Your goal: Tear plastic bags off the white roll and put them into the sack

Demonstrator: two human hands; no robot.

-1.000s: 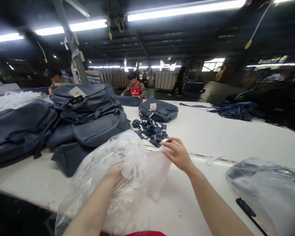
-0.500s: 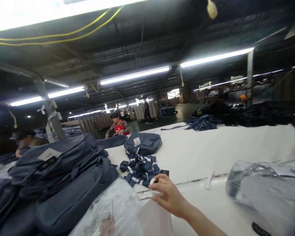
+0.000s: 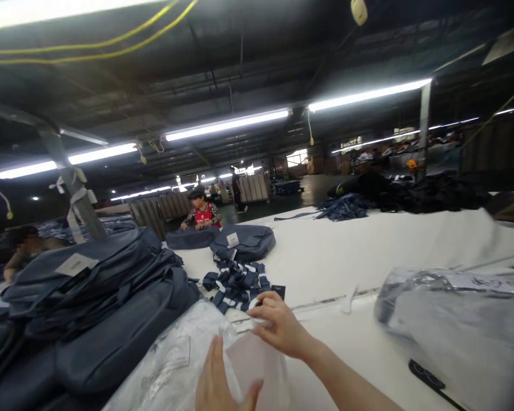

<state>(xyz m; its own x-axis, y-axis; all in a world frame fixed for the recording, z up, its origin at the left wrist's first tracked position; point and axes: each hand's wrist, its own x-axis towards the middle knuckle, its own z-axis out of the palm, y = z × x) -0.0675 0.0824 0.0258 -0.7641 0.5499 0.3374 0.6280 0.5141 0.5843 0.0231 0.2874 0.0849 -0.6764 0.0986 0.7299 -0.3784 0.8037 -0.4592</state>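
Observation:
My right hand (image 3: 280, 325) has its fingers closed around a small white roll (image 3: 253, 304), which looks like a tape roll with a dark core. Low in the view, my left hand (image 3: 223, 379) is open, fingers stretched upward and thumb apart, over the edge of a clear plastic bag (image 3: 175, 354). Between the hands and below the roll lies a pale, translucent sheet (image 3: 259, 365). Just beyond the right hand are a heap of navy straps with white bands (image 3: 240, 282) and a black tag (image 3: 278, 292).
Navy bags (image 3: 124, 319) are piled high on the left; another navy bag (image 3: 251, 242) lies farther back on the white table (image 3: 325, 257). A plastic-wrapped bundle (image 3: 449, 325) and a black phone-like object (image 3: 428, 377) are at right. A co-worker in a red apron (image 3: 203, 214) is across the table.
My left hand has come up into view at the bottom, open, over the plastic bag. The right hand still holds the white roll; the whole view has shifted slightly.

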